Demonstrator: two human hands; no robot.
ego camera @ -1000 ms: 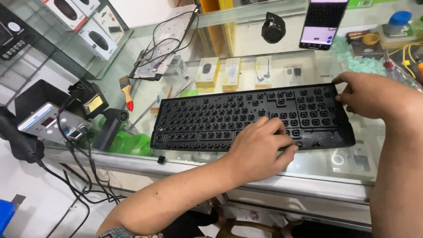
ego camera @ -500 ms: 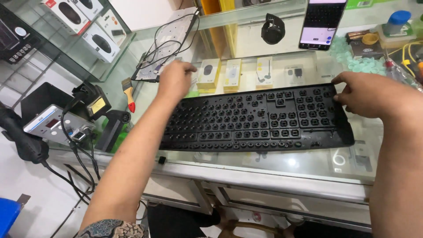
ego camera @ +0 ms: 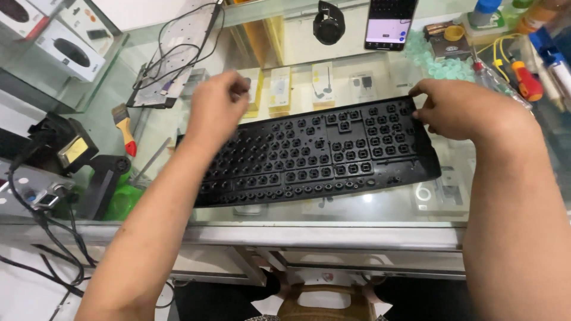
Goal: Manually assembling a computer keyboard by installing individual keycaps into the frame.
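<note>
Since half a second ago the left hand (ego camera: 217,107) has drawn back a little from the far side of the counter and now hangs over the keyboard's upper-left edge, fingers curled loosely together; whether they pinch anything I cannot tell. Stripped of its keycaps, the black keyboard frame (ego camera: 315,154) lies across the glass counter (ego camera: 333,208), slightly skewed, its near edge not far from the counter's front rim. At the far-right corner the right hand (ego camera: 470,110) grips it, fingers bent over the top edge and pressed close.

With only that one corner held, the frame could pivot or slide on the smooth glass, and a push from the left hand might swing its near edge towards the rim. Its bare key posts look easy to snag.

Under the left forearm, the frame's left end is hidden. Beyond it, a brush (ego camera: 124,128) with a red ferrule and a tangle of black cables (ego camera: 178,35) lie near the left hand. A phone (ego camera: 389,24) stands at the back, its top cut off. Small packets under the glass are too blurred to identify.
</note>
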